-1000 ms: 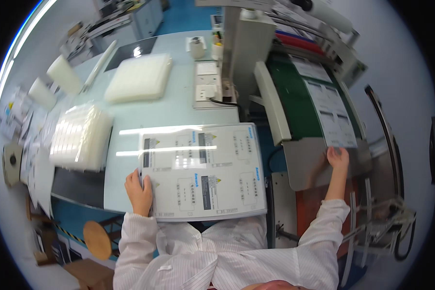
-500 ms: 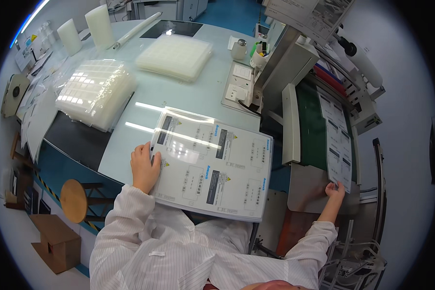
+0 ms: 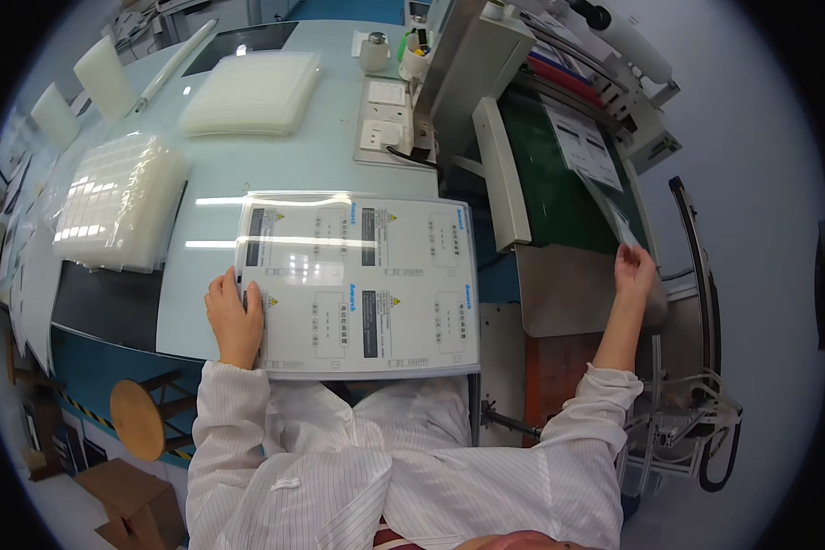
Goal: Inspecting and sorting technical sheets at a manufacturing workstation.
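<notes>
My left hand (image 3: 236,316) lies flat, fingers spread, pinning the label stack (image 3: 357,284) at the table (image 3: 284,165) edge. At 3 o'clock, my right hand (image 3: 634,272) pinches a sheet (image 3: 614,215) coming off the green conveyor (image 3: 559,183).

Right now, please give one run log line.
left hand: flat on printed sheet stack | right hand: pinching sheet at green conveyor end

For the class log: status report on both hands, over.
Left hand flat on printed sheets. Right hand gripping sheet at green belt end. Nothing in the way.
</notes>
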The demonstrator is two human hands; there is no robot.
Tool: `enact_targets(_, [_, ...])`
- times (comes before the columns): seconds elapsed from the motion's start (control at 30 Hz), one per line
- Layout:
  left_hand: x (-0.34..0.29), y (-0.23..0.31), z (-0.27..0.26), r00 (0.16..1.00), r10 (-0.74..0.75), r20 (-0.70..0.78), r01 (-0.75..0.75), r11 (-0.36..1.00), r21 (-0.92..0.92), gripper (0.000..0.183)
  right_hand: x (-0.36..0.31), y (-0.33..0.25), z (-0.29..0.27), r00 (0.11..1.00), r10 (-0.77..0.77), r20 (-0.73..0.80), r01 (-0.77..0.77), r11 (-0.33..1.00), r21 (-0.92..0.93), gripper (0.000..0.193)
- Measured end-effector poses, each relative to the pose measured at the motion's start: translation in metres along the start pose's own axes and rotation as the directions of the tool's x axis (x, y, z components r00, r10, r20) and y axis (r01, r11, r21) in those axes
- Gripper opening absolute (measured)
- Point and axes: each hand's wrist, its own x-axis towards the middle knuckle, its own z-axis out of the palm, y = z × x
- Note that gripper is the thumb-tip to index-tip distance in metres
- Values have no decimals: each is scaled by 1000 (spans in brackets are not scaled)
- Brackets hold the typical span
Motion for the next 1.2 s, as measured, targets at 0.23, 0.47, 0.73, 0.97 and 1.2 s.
enact_targets(0.23, [4, -5, 3, 999, 1, -34, -2, 1000, -12, 41, -204, -38, 137, 846, -53, 530, 52, 999, 16, 24])
enact_targets(0.47, [-7, -5, -13, 950, 29, -310, -102, 970, -222, 29, -229, -2, 110, 241, 126, 962, -474, 881, 3, 41])
enact_targets(0.73, [4, 2, -47, 801, -45, 597, 576, -214, -789, 54, -259, 91, 30, 432, 704, 563, -325, 704, -631, 63])
enact_targets(0.97, [-8, -8, -63, 834, -217, 507, 546, 459, -701, 17, -281, 117, 18, 660, 642, 391, -126, 608, -784, 58])
enact_targets(1.2, [-26, -11, -49, 962, -233, 141, 272, 806, -525, 16, -299, 144, 6, 828, 349, 440, 309, 371, -876, 47])
